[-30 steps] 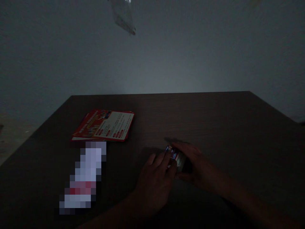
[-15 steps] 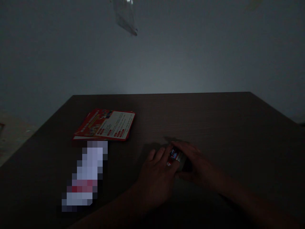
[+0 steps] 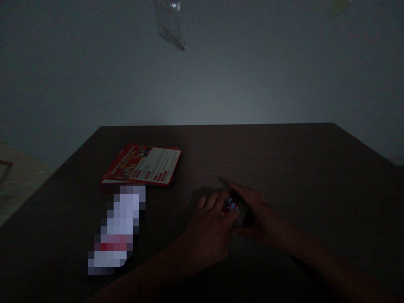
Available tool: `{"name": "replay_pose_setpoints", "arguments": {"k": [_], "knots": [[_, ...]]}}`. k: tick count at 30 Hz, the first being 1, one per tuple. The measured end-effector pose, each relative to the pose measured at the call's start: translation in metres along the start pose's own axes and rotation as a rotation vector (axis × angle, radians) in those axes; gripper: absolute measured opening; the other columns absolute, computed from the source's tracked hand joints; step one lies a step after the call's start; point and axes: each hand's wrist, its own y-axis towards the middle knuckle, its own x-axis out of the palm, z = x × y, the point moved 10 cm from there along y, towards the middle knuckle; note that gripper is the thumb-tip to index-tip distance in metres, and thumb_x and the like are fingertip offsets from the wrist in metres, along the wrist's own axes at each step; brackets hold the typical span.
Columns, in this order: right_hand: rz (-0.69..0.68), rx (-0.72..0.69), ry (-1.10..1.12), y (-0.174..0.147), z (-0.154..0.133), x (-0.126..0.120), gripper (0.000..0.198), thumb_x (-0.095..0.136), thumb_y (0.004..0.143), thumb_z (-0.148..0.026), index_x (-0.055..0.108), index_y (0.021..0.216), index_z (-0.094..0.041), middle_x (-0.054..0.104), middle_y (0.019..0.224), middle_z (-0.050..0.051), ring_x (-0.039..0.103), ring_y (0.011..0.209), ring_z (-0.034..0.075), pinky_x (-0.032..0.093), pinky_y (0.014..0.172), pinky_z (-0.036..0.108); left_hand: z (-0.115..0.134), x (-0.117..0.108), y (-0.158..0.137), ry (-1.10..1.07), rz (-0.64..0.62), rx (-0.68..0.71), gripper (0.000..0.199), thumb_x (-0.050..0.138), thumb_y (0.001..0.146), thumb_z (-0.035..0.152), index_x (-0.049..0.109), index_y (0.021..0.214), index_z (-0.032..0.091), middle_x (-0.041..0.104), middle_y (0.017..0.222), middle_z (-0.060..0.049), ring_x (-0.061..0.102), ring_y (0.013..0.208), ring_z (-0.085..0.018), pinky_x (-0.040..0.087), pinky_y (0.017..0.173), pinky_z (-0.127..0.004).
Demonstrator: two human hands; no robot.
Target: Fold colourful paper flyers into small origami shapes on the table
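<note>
My left hand [image 3: 210,229] and my right hand [image 3: 261,212] come together low in the middle of the view. Between them is a small printed object [image 3: 232,203] with red, blue and grey areas. The left fingers and thumb close around its left side, while the right fingers and thumb grip its right side. Much of the object is covered by the hands, and dim light hides its exact kind.
To the left on the dark wooden table [image 3: 252,155] lies a pile of red and white printed cards [image 3: 142,164]. A pixelated pale strip [image 3: 120,229] is in front of it. Behind the table, a clear plastic bag [image 3: 170,25] hangs on the wall [image 3: 252,75].
The view has shifted slightly, so the table and card pile appear a little further right. Both hands stay around the small printed object, whose visible face looks darker now.
</note>
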Motion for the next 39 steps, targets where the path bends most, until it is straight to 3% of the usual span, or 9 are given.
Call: {"name": "replay_pose_setpoints", "arguments": {"k": [7, 15, 21, 26, 34, 39], "knots": [[-0.004, -0.031, -0.024, 0.001, -0.001, 0.002, 0.097, 0.072, 0.07, -0.027, 0.011, 0.144, -0.032, 0.04, 0.142, 0.01, 0.039, 0.127, 0.029, 0.036, 0.101, 0.049, -0.011, -0.001, -0.004, -0.109, 0.088, -0.047, 0.029, 0.049, 0.084, 0.023, 0.053, 0.113, 0.021, 0.038, 0.142, -0.009, 0.036, 0.123, -0.029, 0.032, 0.095, -0.048], [-0.035, -0.046, -0.061, 0.001, -0.003, 0.002, 0.088, 0.07, 0.074, -0.032, 0.017, 0.144, -0.028, 0.039, 0.143, 0.008, 0.033, 0.13, 0.026, 0.031, 0.105, 0.045, -0.02, -0.011, -0.009, -0.129, 0.207, -0.089, 0.025, 0.051, 0.085, 0.026, 0.055, 0.108, 0.016, 0.054, 0.118, -0.01, 0.046, 0.108, -0.027, 0.035, 0.091, -0.046], [-0.038, -0.031, -0.11, 0.002, -0.005, 0.0, 0.083, 0.068, 0.074, -0.031, 0.022, 0.143, -0.026, 0.042, 0.141, 0.008, 0.035, 0.129, 0.024, 0.031, 0.105, 0.043, 0.008, -0.001, -0.019, -0.054, 0.139, 0.11, 0.027, 0.041, 0.09, 0.017, 0.056, 0.112, 0.012, 0.059, 0.112, -0.01, 0.052, 0.101, -0.024, 0.041, 0.088, -0.039], [-0.038, 0.035, -0.176, 0.002, -0.005, -0.005, 0.084, 0.068, 0.072, -0.028, 0.024, 0.143, -0.023, 0.047, 0.137, 0.009, 0.039, 0.125, 0.026, 0.031, 0.105, 0.045, 0.028, 0.009, -0.032, 0.103, 0.135, 0.222, 0.035, 0.032, 0.095, 0.019, 0.053, 0.121, 0.009, 0.055, 0.126, -0.011, 0.045, 0.118, -0.024, 0.034, 0.103, -0.036], [-0.029, 0.008, -0.228, 0.0, -0.01, -0.007, 0.082, 0.066, 0.073, -0.031, 0.024, 0.143, -0.021, 0.049, 0.136, 0.011, 0.04, 0.125, 0.027, 0.032, 0.104, 0.048, 0.024, 0.013, -0.027, 0.139, 0.052, 0.154, 0.039, 0.033, 0.096, 0.026, 0.048, 0.128, 0.012, 0.055, 0.125, -0.011, 0.048, 0.114, -0.025, 0.035, 0.1, -0.037], [-0.056, 0.034, -0.227, 0.001, -0.009, -0.006, 0.084, 0.067, 0.074, -0.034, 0.022, 0.144, -0.023, 0.047, 0.137, 0.01, 0.039, 0.127, 0.026, 0.032, 0.105, 0.047, 0.021, 0.016, -0.03, 0.233, 0.097, 0.069, 0.038, 0.036, 0.094, 0.027, 0.051, 0.125, 0.01, 0.057, 0.121, -0.013, 0.049, 0.113, -0.027, 0.033, 0.098, -0.039]]}}
